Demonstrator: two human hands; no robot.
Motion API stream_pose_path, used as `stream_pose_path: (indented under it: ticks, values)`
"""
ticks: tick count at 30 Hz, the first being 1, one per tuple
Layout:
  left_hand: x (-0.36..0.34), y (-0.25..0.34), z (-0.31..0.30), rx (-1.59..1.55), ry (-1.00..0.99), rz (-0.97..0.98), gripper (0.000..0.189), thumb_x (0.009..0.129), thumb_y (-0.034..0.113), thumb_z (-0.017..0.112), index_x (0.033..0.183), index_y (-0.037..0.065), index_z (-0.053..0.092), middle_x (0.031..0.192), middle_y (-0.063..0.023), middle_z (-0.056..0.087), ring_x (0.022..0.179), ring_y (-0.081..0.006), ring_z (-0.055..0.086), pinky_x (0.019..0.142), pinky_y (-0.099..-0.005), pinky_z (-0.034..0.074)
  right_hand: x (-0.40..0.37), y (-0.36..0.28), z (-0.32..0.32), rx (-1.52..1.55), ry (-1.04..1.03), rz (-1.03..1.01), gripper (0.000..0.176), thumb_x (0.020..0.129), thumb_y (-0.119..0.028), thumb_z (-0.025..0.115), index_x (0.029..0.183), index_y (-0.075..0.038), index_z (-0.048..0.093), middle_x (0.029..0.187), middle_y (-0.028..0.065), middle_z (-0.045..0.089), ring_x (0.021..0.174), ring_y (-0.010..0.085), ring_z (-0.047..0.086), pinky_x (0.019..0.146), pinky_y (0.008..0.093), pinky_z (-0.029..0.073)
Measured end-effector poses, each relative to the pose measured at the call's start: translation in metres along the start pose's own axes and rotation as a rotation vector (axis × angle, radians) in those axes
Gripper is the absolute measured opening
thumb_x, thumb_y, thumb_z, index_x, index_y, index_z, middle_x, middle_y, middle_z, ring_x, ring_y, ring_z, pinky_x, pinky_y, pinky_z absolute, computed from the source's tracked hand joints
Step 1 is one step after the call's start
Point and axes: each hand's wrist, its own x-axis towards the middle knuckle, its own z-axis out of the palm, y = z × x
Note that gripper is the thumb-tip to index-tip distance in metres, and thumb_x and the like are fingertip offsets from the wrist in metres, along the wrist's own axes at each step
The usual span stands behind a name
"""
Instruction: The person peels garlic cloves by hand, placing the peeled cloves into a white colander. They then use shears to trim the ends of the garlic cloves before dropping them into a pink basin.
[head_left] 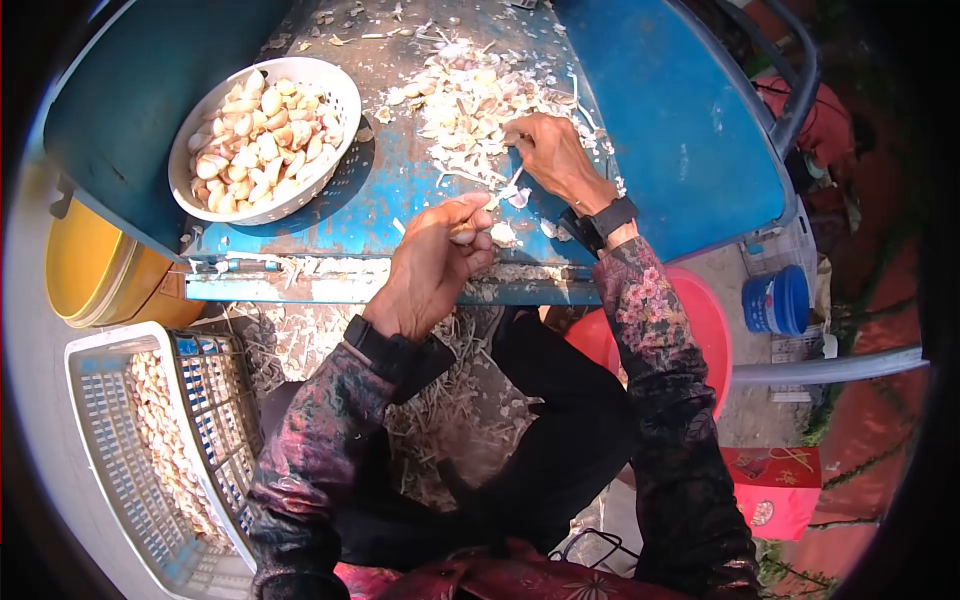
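My left hand [435, 255] is closed round a garlic clove [463, 236] above the front edge of the blue surface [370, 200]. To its right, my right hand [558, 158] has its fingers bent down at the right side of a pile of garlic cloves and peelings [470, 105]; its fingertips are partly hidden, and what they hold, if anything, cannot be made out. A bit of pale peel [515, 190] lies between the hands. On the left of the surface, a white colander [350, 100] holds many garlic cloves [262, 145].
Below left stand a yellow bucket [75, 265] and a grey plastic crate [95, 430] with cloves. A red basin [715, 340] is beside my right forearm. Farther right are a blue bucket [775, 303] and a red box [780, 510]. Peelings [440, 420] litter the ground.
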Motion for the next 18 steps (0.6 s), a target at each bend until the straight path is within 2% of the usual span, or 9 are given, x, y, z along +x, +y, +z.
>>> stream_pose_path:
  ticks: [2,4,6,8,10,11,14,16,18]
  values:
    - [-0.001,0.003,-0.001,0.005,-0.001,0.002,0.017,0.091,0.012,0.052,0.105,0.003,0.055,0.079,-0.0017,0.056,0.068,-0.012,0.05,0.062,-0.0251,0.043,0.008,0.002,0.009,0.055,-0.227,0.112,0.023,0.078,0.0,0.057,0.101,0.002,0.059,0.084,0.0213,0.065,0.077,0.0334,0.064,0.07,0.0395,0.051]
    - [0.0,0.005,-0.003,0.0,-0.016,-0.007,0.017,0.091,0.013,0.052,0.106,0.003,0.055,0.078,-0.0015,0.056,0.068,-0.0118,0.05,0.062,-0.0249,0.043,0.005,0.006,0.015,0.035,-0.186,0.062,0.026,0.078,-0.001,0.057,0.104,0.003,0.055,0.082,0.0217,0.064,0.078,0.0308,0.065,0.07,0.0377,0.051]
    - [0.003,0.007,-0.004,0.001,-0.019,-0.009,0.018,0.092,0.013,0.052,0.106,0.003,0.055,0.078,-0.0013,0.056,0.068,-0.0118,0.05,0.062,-0.0248,0.043,-0.007,0.002,0.014,0.147,-0.113,0.093,0.024,0.076,0.0,0.052,0.099,0.003,0.057,0.081,0.0246,0.064,0.078,0.0406,0.063,0.07,0.0445,0.05]
    - [0.005,0.005,-0.004,0.0,-0.029,-0.025,0.018,0.092,0.013,0.051,0.106,0.003,0.055,0.078,-0.0011,0.056,0.068,-0.0117,0.05,0.062,-0.0246,0.043,-0.018,-0.007,-0.001,0.15,-0.11,0.099,0.025,0.077,-0.001,0.052,0.101,0.003,0.058,0.077,0.0212,0.064,0.074,0.0362,0.065,0.065,0.0413,0.051]
    - [0.005,0.001,-0.002,-0.008,-0.054,-0.034,0.018,0.092,0.013,0.05,0.107,0.003,0.055,0.078,-0.001,0.056,0.068,-0.0118,0.05,0.063,-0.0244,0.043,-0.027,-0.013,-0.012,0.261,-0.132,0.304,0.028,0.078,-0.003,0.053,0.106,0.001,0.058,0.077,0.0187,0.065,0.069,0.029,0.065,0.061,0.0368,0.05]
    - [0.005,0.0,-0.001,-0.009,-0.058,-0.038,0.018,0.092,0.013,0.05,0.107,0.003,0.055,0.078,-0.001,0.056,0.068,-0.0118,0.05,0.063,-0.0244,0.043,-0.034,-0.01,-0.008,0.306,0.018,0.305,0.027,0.08,-0.005,0.056,0.106,-0.001,0.061,0.076,0.0159,0.065,0.063,0.0233,0.063,0.058,0.0326,0.048]
    - [0.003,-0.003,0.001,0.02,-0.047,-0.037,0.019,0.092,0.013,0.05,0.107,0.002,0.054,0.078,-0.0012,0.056,0.068,-0.012,0.05,0.062,-0.0245,0.043,-0.038,-0.003,-0.018,0.174,-0.021,0.409,0.024,0.081,-0.006,0.056,0.103,-0.001,0.065,0.073,0.0157,0.065,0.061,0.0237,0.063,0.058,0.0338,0.048]
    - [0.002,-0.003,0.002,0.058,-0.041,-0.03,0.02,0.093,0.014,0.05,0.108,0.002,0.054,0.079,-0.0015,0.057,0.068,-0.0122,0.049,0.062,-0.0249,0.042,-0.037,0.002,-0.019,0.148,-0.039,0.366,0.021,0.082,-0.007,0.057,0.099,0.0,0.067,0.07,0.0174,0.064,0.063,0.0279,0.064,0.06,0.037,0.049]
    - [0.002,-0.004,-0.003,0.046,-0.052,-0.016,0.02,0.093,0.014,0.051,0.108,0.002,0.054,0.079,-0.0014,0.057,0.068,-0.0122,0.049,0.062,-0.025,0.042,-0.038,0.007,-0.015,-0.037,-0.13,0.23,0.021,0.086,-0.009,0.059,0.104,-0.002,0.067,0.078,0.0134,0.067,0.072,0.0181,0.063,0.066,0.0312,0.05]
